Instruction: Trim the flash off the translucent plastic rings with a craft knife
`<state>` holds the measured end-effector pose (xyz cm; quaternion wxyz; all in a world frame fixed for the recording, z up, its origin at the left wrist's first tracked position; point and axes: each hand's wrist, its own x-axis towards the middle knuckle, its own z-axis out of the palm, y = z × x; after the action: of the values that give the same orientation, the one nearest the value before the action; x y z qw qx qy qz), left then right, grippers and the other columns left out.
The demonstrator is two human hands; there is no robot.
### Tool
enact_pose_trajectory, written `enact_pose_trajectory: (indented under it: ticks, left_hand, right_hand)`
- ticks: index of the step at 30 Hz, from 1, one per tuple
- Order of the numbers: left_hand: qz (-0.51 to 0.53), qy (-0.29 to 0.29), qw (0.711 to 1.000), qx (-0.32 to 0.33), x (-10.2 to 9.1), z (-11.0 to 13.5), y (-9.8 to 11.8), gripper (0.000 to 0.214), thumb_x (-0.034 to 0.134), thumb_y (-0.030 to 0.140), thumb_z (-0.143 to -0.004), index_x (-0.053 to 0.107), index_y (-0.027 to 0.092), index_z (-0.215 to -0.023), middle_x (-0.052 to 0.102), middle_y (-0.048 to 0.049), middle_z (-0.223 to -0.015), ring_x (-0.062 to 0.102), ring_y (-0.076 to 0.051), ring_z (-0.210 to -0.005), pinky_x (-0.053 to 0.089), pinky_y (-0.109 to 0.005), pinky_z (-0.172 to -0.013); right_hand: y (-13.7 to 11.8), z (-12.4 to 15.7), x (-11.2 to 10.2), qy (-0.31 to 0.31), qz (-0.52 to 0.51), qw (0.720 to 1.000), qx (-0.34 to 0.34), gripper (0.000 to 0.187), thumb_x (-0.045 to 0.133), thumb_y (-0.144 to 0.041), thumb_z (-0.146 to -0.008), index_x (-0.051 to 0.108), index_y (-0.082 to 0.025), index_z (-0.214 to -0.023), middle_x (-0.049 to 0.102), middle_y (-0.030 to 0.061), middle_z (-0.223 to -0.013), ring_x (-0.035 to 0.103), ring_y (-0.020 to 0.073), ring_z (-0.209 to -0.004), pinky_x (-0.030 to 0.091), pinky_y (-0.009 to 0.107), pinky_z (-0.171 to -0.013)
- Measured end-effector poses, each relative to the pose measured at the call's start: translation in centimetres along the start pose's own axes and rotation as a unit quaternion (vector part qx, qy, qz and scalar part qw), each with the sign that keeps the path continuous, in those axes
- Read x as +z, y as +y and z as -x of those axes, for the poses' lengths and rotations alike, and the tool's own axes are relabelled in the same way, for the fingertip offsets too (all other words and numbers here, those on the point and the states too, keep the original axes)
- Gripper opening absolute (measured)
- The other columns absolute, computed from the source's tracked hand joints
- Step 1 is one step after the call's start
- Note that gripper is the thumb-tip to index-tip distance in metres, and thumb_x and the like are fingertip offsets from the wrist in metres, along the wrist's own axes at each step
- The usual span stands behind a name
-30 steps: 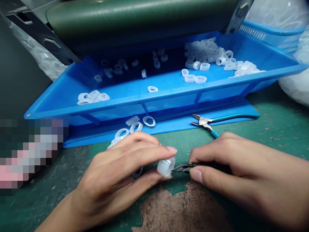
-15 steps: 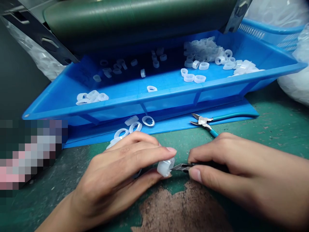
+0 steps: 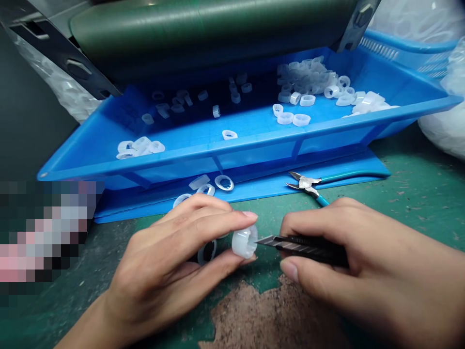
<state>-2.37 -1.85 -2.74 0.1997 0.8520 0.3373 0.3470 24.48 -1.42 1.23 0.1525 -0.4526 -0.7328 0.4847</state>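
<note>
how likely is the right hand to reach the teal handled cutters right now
Likely yes: the right hand sits just below the cutters, with only green mat between, though it holds a craft knife that needs setting down first.

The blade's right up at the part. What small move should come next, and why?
Probably ease the snap-off knife gently onto the translucent plastic ring: the left hand pinches the ring steady, its open end facing the blade, and the right hand has the blade tip right at the rim.
</note>
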Motion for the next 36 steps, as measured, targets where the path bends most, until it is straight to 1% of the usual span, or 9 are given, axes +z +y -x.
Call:
enact_pose_trajectory:
  ticks: [5,9,12,18,22,25,27,31,36]
  left_hand:
    - [-0.012,0.042,0.997,0.059,0.5,0.2,0.2,0.022,0.087,0.022,-0.114,0.084,0.026,-0.135,0.093,-0.001,-0.109,0.089,-0.022,-0.099,0.077,-0.035,-0.086]
    - [-0.031,0.043,0.997,0.058,1.1,0.7,0.3,0.013,0.08,0.039,-0.122,0.082,0.03,-0.131,0.095,0.0029,-0.11,0.09,-0.018,-0.099,0.075,-0.033,-0.087]
    - [-0.05,0.031,0.995,0.077,1.1,0.5,0.4,0.014,0.076,0.041,-0.125,0.082,0.031,-0.131,0.095,0.003,-0.113,0.089,-0.017,-0.103,0.075,-0.032,-0.091]
    - [-0.085,0.005,0.982,0.168,0.0,-1.2,1.4,0.019,0.072,0.01,-0.12,0.088,0.02,-0.12,0.095,-0.0018,-0.104,0.089,-0.018,-0.1,0.075,-0.024,-0.095]
    - [-0.069,-0.016,0.987,0.146,-0.1,-1.3,1.6,0.016,0.077,0.01,-0.117,0.088,0.022,-0.12,0.095,-0.0018,-0.102,0.091,-0.02,-0.099,0.076,-0.025,-0.092]
    - [-0.056,0.011,0.993,0.105,0.4,-0.5,1.0,0.007,0.082,0.027,-0.12,0.088,0.026,-0.123,0.096,0.0017,-0.107,0.089,-0.017,-0.102,0.075,-0.025,-0.091]
    - [-0.036,0.013,0.994,0.098,0.6,0.0,0.5,0.011,0.086,0.019,-0.116,0.088,0.025,-0.125,0.096,0.0,-0.112,0.089,-0.018,-0.104,0.075,-0.028,-0.09]
    - [-0.03,0.009,0.993,0.111,0.5,0.4,0.1,0.025,0.086,0.007,-0.111,0.088,0.022,-0.13,0.096,-0.0037,-0.115,0.088,-0.023,-0.107,0.077,-0.034,-0.087]
    - [-0.054,0.001,0.991,0.124,0.5,0.0,0.4,0.024,0.081,0.004,-0.113,0.087,0.021,-0.13,0.092,-0.0018,-0.118,0.082,-0.018,-0.117,0.074,-0.027,-0.099]
  right_hand:
    - [-0.2,-0.4,0.6,-0.012,-0.165,0.983,0.078,0.023,0.096,-0.043,-0.099,0.083,-0.024,-0.101,0.059,-0.0065,-0.068,0.055,0.0167,-0.064,0.043,0.028,-0.06]
    - [0.5,0.2,0.8,-0.051,-0.314,0.94,0.124,0.015,0.088,-0.029,-0.1,0.077,-0.022,-0.093,0.051,-0.0098,-0.065,0.037,0.0103,-0.054,0.029,0.024,-0.049]
    - [0.8,0.5,1.1,-0.059,-0.39,0.91,0.124,0.025,0.09,-0.021,-0.095,0.068,-0.021,-0.084,0.05,-0.011,-0.067,0.034,0.0072,-0.056,0.027,0.019,-0.048]
    - [1.2,0.2,1.7,-0.071,-0.43,0.889,0.143,0.026,0.084,-0.01,-0.092,0.062,-0.024,-0.087,0.045,-0.0153,-0.061,0.033,0.0052,-0.046,0.026,0.015,-0.041]
    - [1.3,-0.1,1.6,-0.09,-0.439,0.878,0.168,0.024,0.073,-0.006,-0.095,0.062,-0.026,-0.086,0.043,-0.0167,-0.051,0.03,0.0054,-0.038,0.026,0.016,-0.038]
    - [1.3,-0.1,1.3,-0.094,-0.422,0.884,0.178,0.024,0.069,-0.006,-0.097,0.064,-0.026,-0.085,0.045,-0.0156,-0.044,0.031,0.0063,-0.035,0.03,0.014,-0.036]
    - [1.2,-0.1,1.1,-0.094,-0.425,0.881,0.183,0.022,0.07,-0.008,-0.096,0.065,-0.026,-0.085,0.047,-0.0144,-0.045,0.033,0.0068,-0.036,0.032,0.012,-0.036]
    - [1.0,0.0,0.9,-0.097,-0.436,0.877,0.175,0.018,0.082,-0.019,-0.089,0.066,-0.026,-0.084,0.046,-0.0136,-0.047,0.035,0.0066,-0.039,0.034,0.01,-0.035]
    - [1.1,0.0,0.9,-0.094,-0.438,0.876,0.178,0.039,0.103,-0.036,-0.084,0.066,-0.024,-0.083,0.049,-0.014,-0.052,0.038,0.0041,-0.041,0.034,0.007,-0.035]
